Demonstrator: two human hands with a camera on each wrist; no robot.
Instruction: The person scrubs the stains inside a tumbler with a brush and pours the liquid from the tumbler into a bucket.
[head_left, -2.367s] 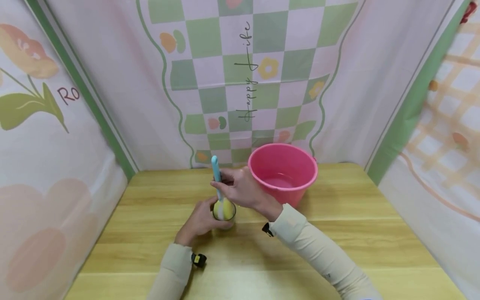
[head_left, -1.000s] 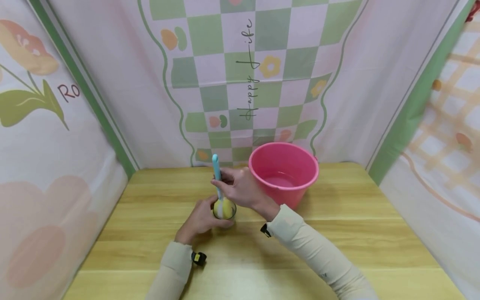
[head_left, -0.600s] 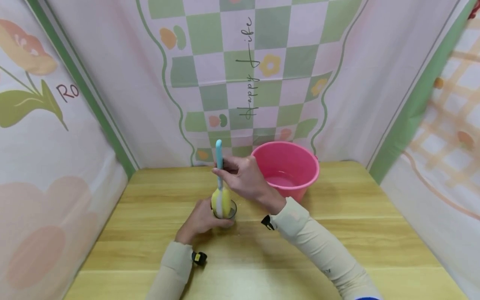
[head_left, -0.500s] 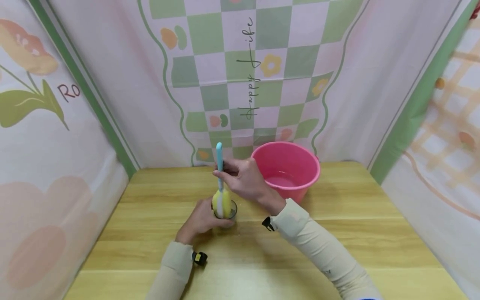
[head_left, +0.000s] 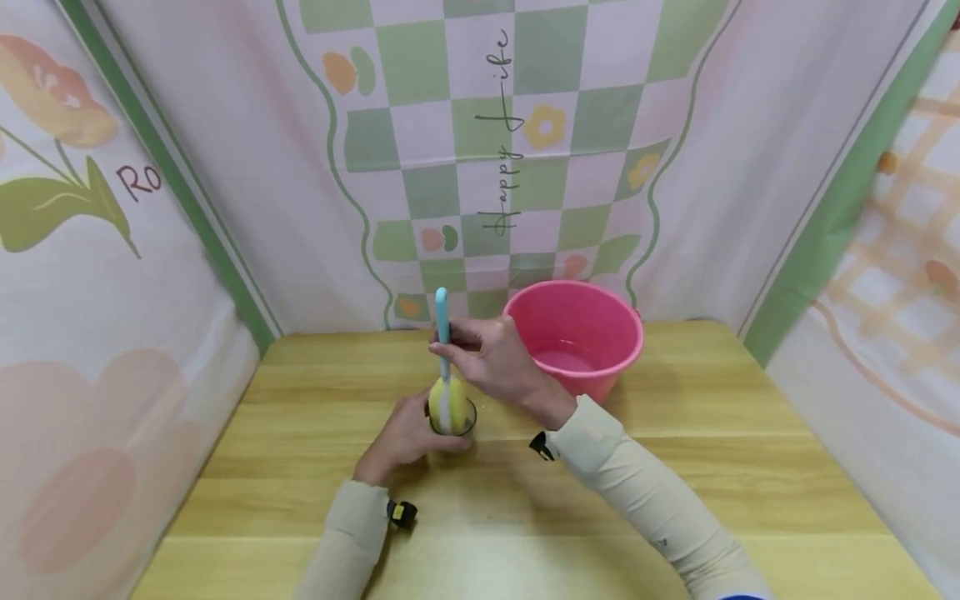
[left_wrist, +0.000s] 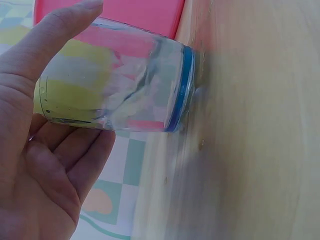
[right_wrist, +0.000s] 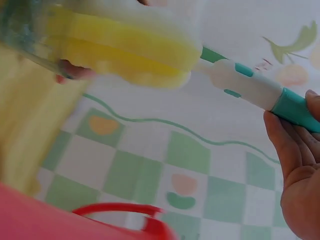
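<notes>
Yellow and white, the fat sponge is partly down inside a clear glass, and its top pokes up past the rim. The sponge sits on the end of a brush with a blue handle, which points nearly straight up. The left hand holds the glass near its top, with the thumb on one side and the fingers curled round the other, so its grip is only as wide as the glass. The right hand pinches the blue handle between the thumb and fingers, with very little gap, above the sponge. In the left wrist view, the yellow part fills the end of the glass by the hand, and the part near the bottom is see-through. The bottom has a blue ring and is right by the wooden table; I cannot tell if it touches the wood. A big pink bucket stands on the table just beside the right hand, near the back, and the right wrist view shows its red handle. Both arms wear cream sleeves, and a small black thing with a yellow patch is on the left wrist. Behind the table hangs a cloth with green and white squares, flowers and the curly words "Happy Life".
</notes>
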